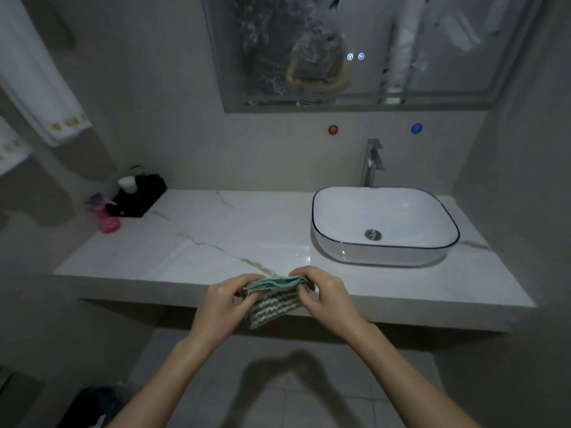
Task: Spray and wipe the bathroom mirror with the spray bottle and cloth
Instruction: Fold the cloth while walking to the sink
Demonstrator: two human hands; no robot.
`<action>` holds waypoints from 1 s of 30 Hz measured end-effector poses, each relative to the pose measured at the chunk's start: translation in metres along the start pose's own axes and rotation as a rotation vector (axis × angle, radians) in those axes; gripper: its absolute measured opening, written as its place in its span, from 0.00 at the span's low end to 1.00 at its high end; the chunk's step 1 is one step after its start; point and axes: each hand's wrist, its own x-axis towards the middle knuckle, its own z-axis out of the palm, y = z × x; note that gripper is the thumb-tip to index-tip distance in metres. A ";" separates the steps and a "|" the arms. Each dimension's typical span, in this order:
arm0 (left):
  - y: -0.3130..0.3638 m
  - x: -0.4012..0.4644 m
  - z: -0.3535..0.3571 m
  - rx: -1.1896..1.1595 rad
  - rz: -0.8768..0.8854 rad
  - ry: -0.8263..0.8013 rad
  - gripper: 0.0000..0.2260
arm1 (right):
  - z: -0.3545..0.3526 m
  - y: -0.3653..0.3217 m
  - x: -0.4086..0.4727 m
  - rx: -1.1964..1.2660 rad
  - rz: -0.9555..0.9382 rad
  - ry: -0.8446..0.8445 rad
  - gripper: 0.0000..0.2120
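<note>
Both hands hold a folded green-and-white striped woven cloth (273, 299) in the air over the front edge of the white marble-look countertop (191, 242). The left hand (225, 304) pinches the cloth's left end with curled fingers and thumb, and the right hand (324, 296) grips the right end the same way, so the cloth spans the gap between the 2 hands. Its upper fold shows plain green, and the lower part hangs down in striped rows.

The pink plastic spray bottle (105, 213) stands at the far left end of the countertop, well apart from the hands, just beside a black rectangular organiser box (140, 196) that holds a small white cup (127, 183).

On the wall above hangs the large rectangular bathroom mirror (370, 50) with 2 small lit touch buttons (355, 56); its surface looks streaked or wet in the middle, though blur makes that hard to confirm.

A white rectangular vessel basin with a dark rim (384, 225) sits on the right part of the countertop, with a tall chrome tap (372, 162) behind it. White towels (43, 97) hang on the left wall.
</note>
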 end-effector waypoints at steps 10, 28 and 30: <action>-0.105 0.174 -0.026 -0.015 0.069 0.044 0.12 | 0.047 0.040 0.177 -0.036 -0.002 0.058 0.12; -0.167 0.440 -0.098 0.006 0.253 0.216 0.23 | 0.023 0.045 0.454 -0.180 -0.180 0.243 0.10; -0.164 0.462 -0.100 0.051 0.244 0.221 0.21 | 0.012 0.052 0.474 -0.170 -0.225 0.244 0.11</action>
